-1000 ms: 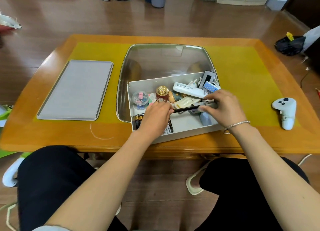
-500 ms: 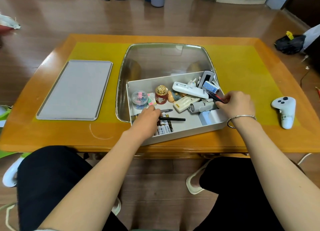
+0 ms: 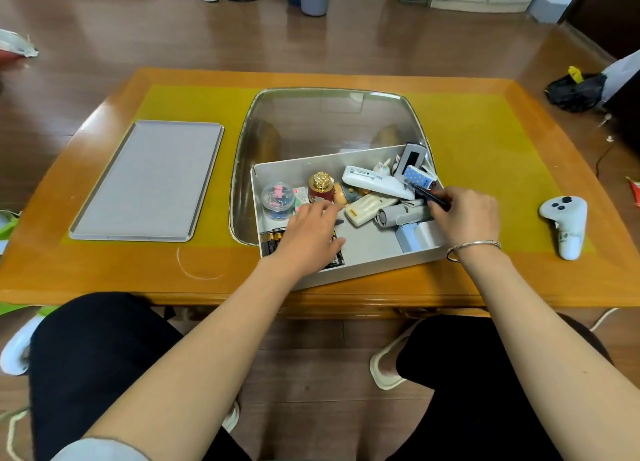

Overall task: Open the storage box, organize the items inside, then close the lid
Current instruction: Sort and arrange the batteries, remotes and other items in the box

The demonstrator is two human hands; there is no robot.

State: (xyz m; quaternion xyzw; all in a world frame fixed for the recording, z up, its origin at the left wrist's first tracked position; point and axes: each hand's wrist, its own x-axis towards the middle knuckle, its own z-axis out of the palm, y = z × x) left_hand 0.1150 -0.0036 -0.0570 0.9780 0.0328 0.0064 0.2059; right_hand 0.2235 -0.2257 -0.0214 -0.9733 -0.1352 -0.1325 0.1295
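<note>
**Hands at work inside open storage box**

Hands reach into an open storage box (image 3: 349, 252), a white, lidless tray that sits askew at the near edge of the counter (image 3: 104, 273), partly over the counter's glass inset (image 3: 329, 121). The left hand (image 3: 308, 235) lies over the box's near-left corner, palm down, fingers loosely spread above a pack of batteries (image 3: 272, 240); whether it grips anything cannot be told. The right hand (image 3: 467, 218), a silver bracelet (image 3: 474, 245) at its wrist, hovers over the box's right side and pinches a black pen (image 3: 431, 197) with a red band, its tip pointing toward the box's far-right corner.

Inside the box, along its far wall, stand a clear round tub of coloured clips (image 3: 278, 199) at the left and, just beside it, a small red bottle with a gold cap (image 3: 321, 189). A white remote control (image 3: 377, 182) lies slanted toward the far-right corner, near a blue dotted packet (image 3: 419, 177) and a grey upright case (image 3: 412, 159). A cream-coloured gadget (image 3: 367, 209) and a grey cylinder (image 3: 401, 215) rest in the middle, and a pale blue block (image 3: 415, 237) sits at the near-right corner.

Well left of the box, the grey lid (image 3: 149, 180) lies flat on the yellow mat (image 3: 485, 149). Right of the box, apart from it, rests a white game controller (image 3: 566, 225).
</note>
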